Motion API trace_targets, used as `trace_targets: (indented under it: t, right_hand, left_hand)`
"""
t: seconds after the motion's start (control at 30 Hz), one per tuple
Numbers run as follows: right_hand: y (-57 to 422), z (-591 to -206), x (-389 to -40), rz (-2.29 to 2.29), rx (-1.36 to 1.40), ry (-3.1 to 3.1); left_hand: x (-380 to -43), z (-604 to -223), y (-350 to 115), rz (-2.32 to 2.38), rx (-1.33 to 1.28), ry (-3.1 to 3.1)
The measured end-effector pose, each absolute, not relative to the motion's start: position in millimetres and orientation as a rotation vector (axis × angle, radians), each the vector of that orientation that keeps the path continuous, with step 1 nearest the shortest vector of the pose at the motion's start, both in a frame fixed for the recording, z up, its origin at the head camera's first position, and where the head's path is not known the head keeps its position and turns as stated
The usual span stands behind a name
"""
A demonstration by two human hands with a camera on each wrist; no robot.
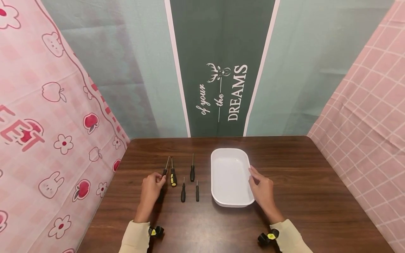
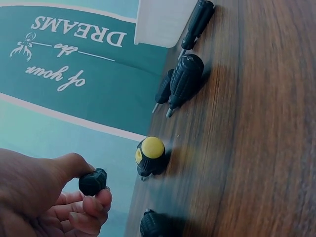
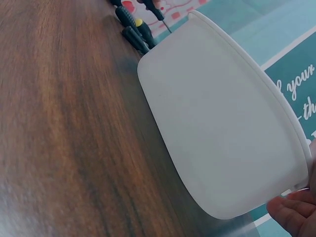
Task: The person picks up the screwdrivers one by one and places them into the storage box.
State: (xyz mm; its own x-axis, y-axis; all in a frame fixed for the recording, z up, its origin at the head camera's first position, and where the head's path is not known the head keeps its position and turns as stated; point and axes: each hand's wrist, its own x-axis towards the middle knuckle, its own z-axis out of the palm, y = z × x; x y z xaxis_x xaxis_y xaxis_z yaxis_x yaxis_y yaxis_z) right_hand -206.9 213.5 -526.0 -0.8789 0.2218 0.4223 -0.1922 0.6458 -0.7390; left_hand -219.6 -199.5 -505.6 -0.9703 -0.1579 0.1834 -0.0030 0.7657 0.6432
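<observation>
My left hand (image 1: 153, 185) pinches a screwdriver (image 2: 93, 181) by its black handle, held above the table with its shaft pointing away. Just right of it lies a screwdriver with a black and yellow handle (image 1: 173, 178). Three smaller black screwdrivers lie further right: one at the back (image 1: 192, 173), one in front (image 1: 183, 194) and a slim one (image 1: 197, 194). Another black handle (image 2: 154, 224) shows low in the left wrist view, partly cut off. My right hand (image 1: 263, 188) grips the right rim of a white rectangular tray (image 1: 232, 204), which holds nothing.
All of this is on a brown wood-grain table (image 1: 202, 228). A green curtain with lettering (image 1: 221, 70) hangs behind the back edge. Pink patterned cloths stand at the left (image 1: 63, 116) and right (image 1: 364, 105).
</observation>
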Motion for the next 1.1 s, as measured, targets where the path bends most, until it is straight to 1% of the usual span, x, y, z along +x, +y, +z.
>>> trace_targets:
  t: [0.5, 1.1]
  right_hand:
    - [213.4, -526.5, -207.8, 1.186, -0.019, -2.366]
    - [213.1, -528.9, -205.5, 1.198, -0.027, -2.373]
  left_hand:
    - [-214.8, -505.3, -193.4, -1.042, 0.154, -2.727]
    - [-212.0, -510.3, -184.5, -1.1, 0.126, -2.7]
